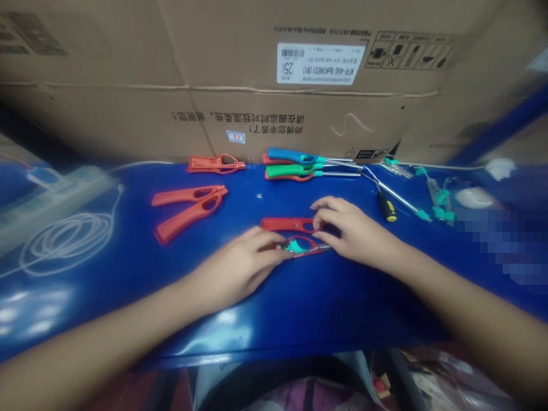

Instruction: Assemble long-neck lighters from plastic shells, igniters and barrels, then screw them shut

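My left hand (248, 260) is closed on the handle end of a lower red lighter casing half, mostly hidden by its fingers. A teal trigger (296, 246) sits in this half's loop, and a thin metal piece (317, 249) lies along its front. Just behind it lies another red lighter casing half (286, 224). My right hand (349, 228) has its fingers curled and thumb bent around the front end of that rear half. Whether its fingertips also touch the metal piece below is hard to make out.
Red casings (188, 214) lie at left, another casing (216, 164) behind. Assembled lighters (295, 170) rest against a cardboard box (240, 68). A screwdriver (386, 206), a metal tube (405, 200) and teal-tipped parts (440, 200) are at right. A coiled white cable (71, 242) lies left.
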The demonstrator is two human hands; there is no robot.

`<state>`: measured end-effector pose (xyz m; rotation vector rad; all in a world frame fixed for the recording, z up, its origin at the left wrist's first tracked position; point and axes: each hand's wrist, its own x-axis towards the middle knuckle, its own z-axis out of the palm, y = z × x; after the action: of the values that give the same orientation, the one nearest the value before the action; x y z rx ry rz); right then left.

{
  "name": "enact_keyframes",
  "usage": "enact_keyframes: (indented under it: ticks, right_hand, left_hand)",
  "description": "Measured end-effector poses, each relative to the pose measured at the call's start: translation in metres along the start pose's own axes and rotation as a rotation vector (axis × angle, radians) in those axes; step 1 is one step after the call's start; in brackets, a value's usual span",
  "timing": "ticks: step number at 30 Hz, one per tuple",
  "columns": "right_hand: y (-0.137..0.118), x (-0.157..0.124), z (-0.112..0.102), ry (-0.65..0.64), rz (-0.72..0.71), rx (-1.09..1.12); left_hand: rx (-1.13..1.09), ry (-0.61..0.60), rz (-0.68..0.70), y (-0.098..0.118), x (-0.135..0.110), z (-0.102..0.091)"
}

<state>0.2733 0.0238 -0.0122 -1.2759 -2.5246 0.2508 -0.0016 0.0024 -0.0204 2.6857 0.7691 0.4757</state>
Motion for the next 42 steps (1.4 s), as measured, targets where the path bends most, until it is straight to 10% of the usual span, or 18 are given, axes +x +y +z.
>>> enact_keyframes:
  ticks: [8,19,23,32,42]
  right_hand:
    - [-0.009,0.002,-0.005,0.27,0.169,0.324]
    - [-0.029,0.002,-0.005,0.075,0.362,0.895]
    - [-0.025,0.003,-0.005,0.086,0.361,0.868]
    - [-0.017,0.0,0.003,0.07,-0.204,0.308]
    - [-0.016,0.001,0.01,-0.022,-0.185,0.184]
  left_hand:
    - [0.091,0.258,0.06,-0.004,0.0,-0.007]
    - [0.257,0.295,0.087,0.001,-0.003,-0.027]
    - [0.211,0.259,0.045,0.002,-0.002,-0.025]
    - [0.177,0.097,-0.071,0.004,-0.006,-0.028]
    - [0.262,-0.086,-0.156,0.002,-0.005,-0.024]
